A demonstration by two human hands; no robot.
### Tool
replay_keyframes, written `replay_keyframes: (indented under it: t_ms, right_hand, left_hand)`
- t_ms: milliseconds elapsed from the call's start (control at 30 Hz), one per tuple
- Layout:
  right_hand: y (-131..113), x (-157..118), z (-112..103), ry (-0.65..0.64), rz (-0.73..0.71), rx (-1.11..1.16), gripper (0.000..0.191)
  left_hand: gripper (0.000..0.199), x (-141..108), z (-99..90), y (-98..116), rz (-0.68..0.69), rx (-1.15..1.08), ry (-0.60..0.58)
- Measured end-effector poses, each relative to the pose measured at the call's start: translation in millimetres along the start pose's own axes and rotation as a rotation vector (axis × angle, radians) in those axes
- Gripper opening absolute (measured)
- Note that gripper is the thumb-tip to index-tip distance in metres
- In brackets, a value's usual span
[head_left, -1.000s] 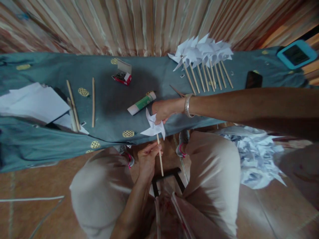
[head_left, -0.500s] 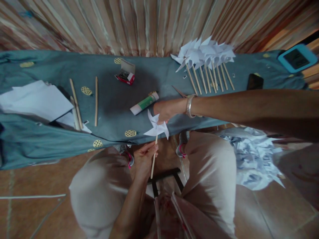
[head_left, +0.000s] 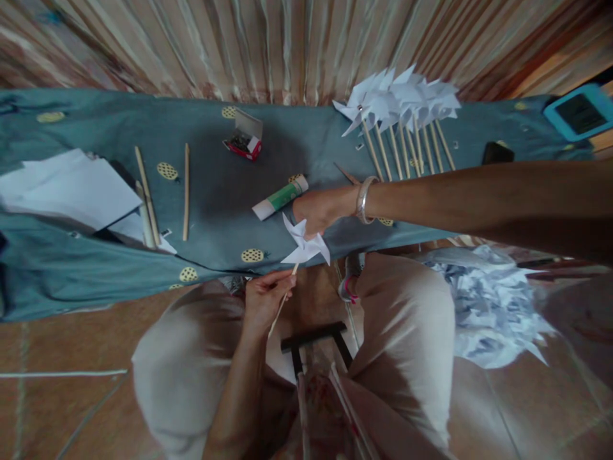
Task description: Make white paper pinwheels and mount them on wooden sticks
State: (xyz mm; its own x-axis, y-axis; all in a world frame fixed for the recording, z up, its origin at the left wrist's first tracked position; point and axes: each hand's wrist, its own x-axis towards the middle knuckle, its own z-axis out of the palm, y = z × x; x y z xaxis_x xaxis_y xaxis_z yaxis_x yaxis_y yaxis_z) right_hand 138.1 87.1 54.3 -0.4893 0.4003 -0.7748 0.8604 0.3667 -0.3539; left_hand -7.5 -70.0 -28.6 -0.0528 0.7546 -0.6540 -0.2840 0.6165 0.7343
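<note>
A white paper pinwheel (head_left: 306, 248) on a thin wooden stick is at the table's front edge. Its stick tilts, top to the right, in the closed fingers of my left hand (head_left: 268, 297). My right hand (head_left: 318, 209), wearing a silver bracelet (head_left: 364, 199), is right behind the paper blades. Its fingers are mostly hidden there, so whether they grip anything is unclear. A green and white glue stick (head_left: 281, 198) lies just left of that hand. Above the right wrist, part of a pointed tool (head_left: 345, 174) shows.
Finished pinwheels (head_left: 400, 102) lie in a row at the back right. An open red box of small metal pieces (head_left: 244, 142), loose sticks (head_left: 186, 191) and white paper sheets (head_left: 71, 191) lie on the blue-green cloth. A phone (head_left: 498, 153) and a blue-framed device (head_left: 579, 114) are right. Paper pieces (head_left: 488, 306) fill a bag below.
My left hand has shifted slightly left, and the pinwheel's stick leans more. The blades have moved a little to the right. My right hand stays almost in place behind them.
</note>
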Motion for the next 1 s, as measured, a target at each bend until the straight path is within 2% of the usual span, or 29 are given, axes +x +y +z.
replay_keyframes:
  t_ms: [100,267,567,800,1000]
  right_hand:
    - [-2.1,-1.8,-1.2,0.0,-0.03,-0.064,0.021]
    - [-3.5,-1.8,-0.1,0.008,-0.026,-0.125,0.01]
    - [-1.2,-1.2,0.1,-0.004,-0.025,-0.11,0.014]
    - [-4.2,2.4,0.3,0.013,-0.012,-0.1,0.012]
    - [-5.0,-4.9,2.7,0.018,0.001,-0.064,0.013]
  left_hand:
    - [0.032,1.3,-2.0,1.1,0.009,0.02,-0.009]
    - [0.036,-1.3,0.9,-9.7,-0.005,-0.029,0.002]
    - [0.035,-9.1,19.9,-25.1,-0.048,-0.106,0.011]
    - [0.033,-11.1,38.5,-29.0,-0.086,-0.171,-0.021]
    - [0.034,-12.3,38.0,-31.5,-0.064,-0.173,-0.015]
